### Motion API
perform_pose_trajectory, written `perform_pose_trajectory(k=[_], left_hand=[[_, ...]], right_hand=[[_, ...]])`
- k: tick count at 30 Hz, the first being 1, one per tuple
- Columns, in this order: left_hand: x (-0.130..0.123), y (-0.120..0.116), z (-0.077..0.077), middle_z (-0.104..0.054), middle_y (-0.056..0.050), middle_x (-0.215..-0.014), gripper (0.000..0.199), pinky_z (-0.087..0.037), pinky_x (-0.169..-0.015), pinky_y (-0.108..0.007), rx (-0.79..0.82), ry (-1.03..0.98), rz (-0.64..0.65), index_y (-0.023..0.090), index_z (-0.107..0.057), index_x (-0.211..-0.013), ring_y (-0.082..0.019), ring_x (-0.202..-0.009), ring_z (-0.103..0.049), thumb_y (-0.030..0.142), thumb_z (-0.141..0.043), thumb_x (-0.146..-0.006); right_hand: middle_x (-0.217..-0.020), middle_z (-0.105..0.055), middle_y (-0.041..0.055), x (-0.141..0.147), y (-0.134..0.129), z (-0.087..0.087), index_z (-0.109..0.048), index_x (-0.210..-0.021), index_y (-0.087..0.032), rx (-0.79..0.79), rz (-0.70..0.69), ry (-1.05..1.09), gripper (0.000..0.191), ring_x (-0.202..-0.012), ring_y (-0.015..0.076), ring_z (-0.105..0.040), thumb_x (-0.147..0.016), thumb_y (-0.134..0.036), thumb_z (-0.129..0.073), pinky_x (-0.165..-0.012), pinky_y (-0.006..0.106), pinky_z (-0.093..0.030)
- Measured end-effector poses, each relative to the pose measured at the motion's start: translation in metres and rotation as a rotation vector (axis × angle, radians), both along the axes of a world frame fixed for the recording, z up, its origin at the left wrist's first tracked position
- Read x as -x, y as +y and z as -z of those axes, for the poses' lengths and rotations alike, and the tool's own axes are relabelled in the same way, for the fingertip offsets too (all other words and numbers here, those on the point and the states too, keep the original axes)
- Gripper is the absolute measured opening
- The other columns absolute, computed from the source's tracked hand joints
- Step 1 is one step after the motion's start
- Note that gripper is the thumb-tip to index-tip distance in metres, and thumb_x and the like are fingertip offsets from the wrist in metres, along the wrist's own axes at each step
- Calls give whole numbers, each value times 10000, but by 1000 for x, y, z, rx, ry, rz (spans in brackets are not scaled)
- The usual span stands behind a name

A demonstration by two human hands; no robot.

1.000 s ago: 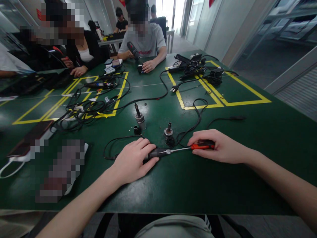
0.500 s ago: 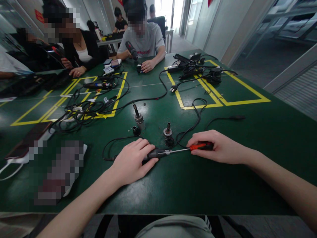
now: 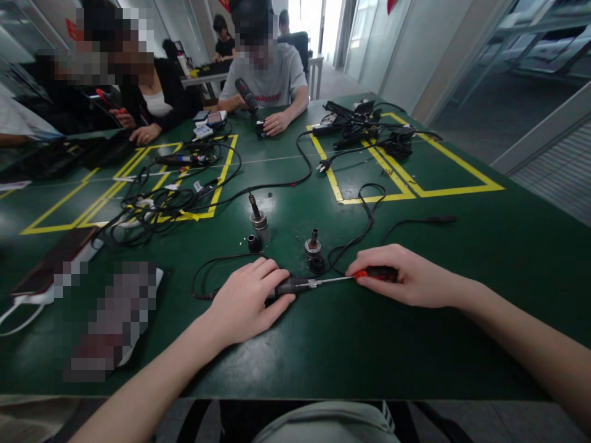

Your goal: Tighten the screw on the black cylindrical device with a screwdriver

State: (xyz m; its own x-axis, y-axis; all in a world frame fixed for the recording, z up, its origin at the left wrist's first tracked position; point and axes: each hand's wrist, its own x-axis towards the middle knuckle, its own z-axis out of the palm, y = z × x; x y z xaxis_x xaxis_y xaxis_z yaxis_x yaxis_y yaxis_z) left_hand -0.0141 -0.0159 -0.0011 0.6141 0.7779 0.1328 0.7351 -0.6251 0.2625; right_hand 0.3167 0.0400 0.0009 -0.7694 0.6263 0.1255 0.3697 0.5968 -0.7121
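My left hand (image 3: 252, 299) is closed over a black corded handheld tool body (image 3: 290, 285) lying on the green table, its right end poking out past my fingers. In my right hand (image 3: 398, 271) is a screwdriver (image 3: 376, 272) with a red and black handle. Its thin shaft points left, and the tip meets the metal parts at the end of the tool body. Just behind stand a metal cylinder with a shaft (image 3: 259, 221), a small black collar (image 3: 253, 242), a round metal part with a stem (image 3: 313, 243) and a black ring (image 3: 317, 264).
Two phones (image 3: 60, 261) (image 3: 113, 320) lie at the left. Tangled black cables (image 3: 152, 200) spread over the yellow-taped area, and a pile of corded tools (image 3: 355, 123) sits at the back right. A loose cable (image 3: 364, 227) curves behind my right hand. Co-workers (image 3: 268, 80) sit across the table.
My right hand's fingers have shifted slightly left along the screwdriver handle. My left hand and the tool body stay in place. A co-worker at the left has leaned slightly.
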Motion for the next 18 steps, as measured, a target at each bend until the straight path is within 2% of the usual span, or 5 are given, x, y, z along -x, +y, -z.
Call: perform_pose_trajectory(k=[4, 7, 12, 14, 18], left_hand=[[0, 0, 0, -734, -79, -1097, 236, -595, -844, -395, 15, 8, -10, 170, -718, -1216, -263, -998, -702, 340, -663, -1061], [0, -1, -1, -735, -80, -1095, 237, -597, -847, -399, 24, 13, -17, 171, -720, -1213, -263, -994, -701, 341, -651, -1063], [-2, 0, -2, -730, -80, -1077, 236, -597, -832, -408, 32, -10, -16, 160, -723, -1197, -266, -976, -698, 335, -647, -1057], [-2, 0, -1, -730, -78, -1075, 232, -597, -832, -405, 35, -11, -19, 165, -722, -1189, -265, -979, -697, 338, -647, -1054], [-2, 0, 1, -733, -76, -1081, 220, -595, -842, -395, 33, -11, -29, 178, -718, -1190, -261, -992, -700, 333, -656, -1045]], right_hand=[[-939, -789, 78, -2, 1, 1, -796, -1060, -187, -1, 12, 56, 152, -809, 196, -739, -1002, -290, -701, -743, 297, -570], [-948, -795, 82, -1, 0, 2, -794, -1068, -190, -7, 24, 31, 172, -807, 203, -742, -999, -319, -703, -739, 302, -570], [-726, -729, 27, 4, -4, 2, -800, -1013, -209, -25, 113, -39, 359, -563, 167, -621, -1084, -427, -524, -554, 285, -442], [-707, -718, 20, 5, -4, 1, -800, -989, -207, -19, 110, -51, 397, -543, 160, -603, -1094, -412, -476, -544, 281, -415], [-775, -763, 35, 4, -3, -3, -788, -1125, -188, 32, 89, -36, 333, -597, 166, -634, -1072, -379, -522, -582, 276, -446]])
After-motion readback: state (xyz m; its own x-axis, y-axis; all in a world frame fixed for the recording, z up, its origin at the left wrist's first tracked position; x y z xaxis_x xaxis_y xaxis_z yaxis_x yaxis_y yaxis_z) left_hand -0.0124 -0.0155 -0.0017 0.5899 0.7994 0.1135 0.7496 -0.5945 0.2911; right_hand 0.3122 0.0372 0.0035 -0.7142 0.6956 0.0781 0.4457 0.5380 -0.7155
